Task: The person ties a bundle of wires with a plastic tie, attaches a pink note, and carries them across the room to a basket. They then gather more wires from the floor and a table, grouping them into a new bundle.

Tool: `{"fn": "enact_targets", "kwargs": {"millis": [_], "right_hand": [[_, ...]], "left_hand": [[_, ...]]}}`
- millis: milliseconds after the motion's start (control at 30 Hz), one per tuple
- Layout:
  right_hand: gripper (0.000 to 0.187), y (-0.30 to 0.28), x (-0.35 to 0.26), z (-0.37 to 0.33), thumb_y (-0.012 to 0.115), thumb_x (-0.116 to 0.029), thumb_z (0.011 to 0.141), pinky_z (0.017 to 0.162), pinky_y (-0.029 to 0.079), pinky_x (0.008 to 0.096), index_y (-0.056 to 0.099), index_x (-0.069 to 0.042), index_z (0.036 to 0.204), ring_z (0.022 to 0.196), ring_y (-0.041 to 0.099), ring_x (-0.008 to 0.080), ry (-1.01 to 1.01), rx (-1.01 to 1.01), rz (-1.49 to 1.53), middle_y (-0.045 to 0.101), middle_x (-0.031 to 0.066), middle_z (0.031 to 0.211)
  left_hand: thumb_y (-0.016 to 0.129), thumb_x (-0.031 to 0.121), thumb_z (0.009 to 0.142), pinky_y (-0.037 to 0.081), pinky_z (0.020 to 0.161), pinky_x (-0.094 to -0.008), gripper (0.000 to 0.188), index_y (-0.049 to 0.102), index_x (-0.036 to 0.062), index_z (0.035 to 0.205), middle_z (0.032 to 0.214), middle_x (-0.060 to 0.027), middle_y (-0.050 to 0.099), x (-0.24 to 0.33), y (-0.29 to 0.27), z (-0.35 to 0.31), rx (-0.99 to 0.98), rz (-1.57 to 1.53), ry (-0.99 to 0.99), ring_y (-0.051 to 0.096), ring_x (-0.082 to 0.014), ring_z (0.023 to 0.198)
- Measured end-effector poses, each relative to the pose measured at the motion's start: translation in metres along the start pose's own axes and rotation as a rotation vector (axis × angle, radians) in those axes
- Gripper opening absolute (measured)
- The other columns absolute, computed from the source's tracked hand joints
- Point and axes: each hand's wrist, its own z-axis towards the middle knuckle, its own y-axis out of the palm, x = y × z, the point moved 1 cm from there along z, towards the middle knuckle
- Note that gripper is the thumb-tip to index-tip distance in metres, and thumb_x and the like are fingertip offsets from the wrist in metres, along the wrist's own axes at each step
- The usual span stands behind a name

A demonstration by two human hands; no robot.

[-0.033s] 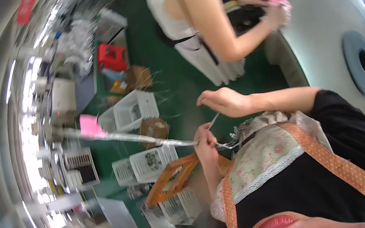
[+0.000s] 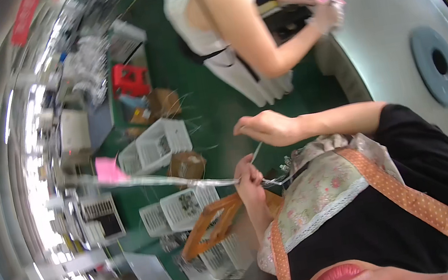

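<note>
My left hand [image 2: 249, 180] is closed around a long bundle of thin, shiny white strands [image 2: 184, 181], which look like wires or tubing. Leftward the bundle runs out over the floor, with a pink piece [image 2: 110, 170] hanging on it near its blurred far part. Its shorter end bends beside my apron [image 2: 325, 194], close to some small clear pieces [image 2: 285, 164]. Above and to the right, my right hand [image 2: 271, 128] pinches a thin white strip [image 2: 257, 151] that runs taut and slanting down to my left hand. Fingers hide where strip and bundle meet.
A person's gloved hands [image 2: 327, 15] hold something pink by a pale table [image 2: 379, 18] bearing a grey-blue disc [image 2: 436, 66]. White baskets [image 2: 163, 143], a cardboard box [image 2: 186, 167], a red stool [image 2: 130, 80] and an orange-brown wooden frame [image 2: 213, 222] stand left of me.
The view has shifted slightly, so the other person and the table appear further left and up. Both my hands keep their grips, and the strip stays stretched between them.
</note>
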Motion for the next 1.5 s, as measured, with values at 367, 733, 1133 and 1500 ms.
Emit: {"fn": "enact_targets", "kwargs": {"millis": [367, 733, 1133, 1500], "right_hand": [[0.038, -0.036, 0.073, -0.099, 0.05, -0.032, 0.09, 0.081, 0.048, 0.043, 0.051, -0.006, 0.117, 0.092, 0.061, 0.0336, 0.254, -0.25, -0.214, 0.061, 0.0172, 0.099], [0.014, -0.19, 0.109, -0.216, 0.052, -0.012, 0.088, 0.068, 0.048, 0.0382, 0.06, -0.004, 0.097, 0.079, 0.059, 0.0326, 0.548, 0.813, -0.706, 0.061, 0.0173, 0.085], [0.025, -0.304, 0.187, -0.279, 0.046, -0.03, 0.093, 0.072, 0.048, 0.0392, 0.059, -0.009, 0.099, 0.085, 0.062, 0.0293, 0.833, 1.126, -1.088, 0.065, 0.0104, 0.093], [0.024, -0.297, 0.176, -0.272, 0.048, -0.03, 0.092, 0.072, 0.048, 0.0415, 0.059, -0.009, 0.096, 0.087, 0.062, 0.0311, 0.884, 1.09, -1.091, 0.065, 0.0113, 0.094]], "left_hand": [[0.037, 0.051, 0.095, 0.016, 0.042, -0.0246, 0.058, 0.029, 0.013, 0.052, 0.049, 0.0032, 0.021, 0.023, -0.023, -0.003, -0.03, -0.047, -0.006, 0.015, -0.0083, 0.042], [0.041, 0.058, 0.091, 0.014, 0.041, -0.0261, 0.062, 0.019, 0.0152, 0.051, 0.048, 0.0037, 0.017, 0.024, -0.018, 0.011, 0.259, -0.099, 0.139, 0.014, -0.0095, 0.042], [0.043, 0.05, 0.094, 0.017, 0.043, -0.0253, 0.057, 0.024, 0.0155, 0.052, 0.048, 0.0038, 0.02, 0.029, 0.0, 0.007, 0.449, -0.123, 0.267, 0.017, -0.0085, 0.041], [0.044, 0.039, 0.096, 0.017, 0.043, -0.0252, 0.052, 0.026, 0.0157, 0.053, 0.049, 0.0037, 0.022, 0.035, -0.013, 0.009, 0.488, -0.173, 0.263, 0.017, -0.0084, 0.041]]}}
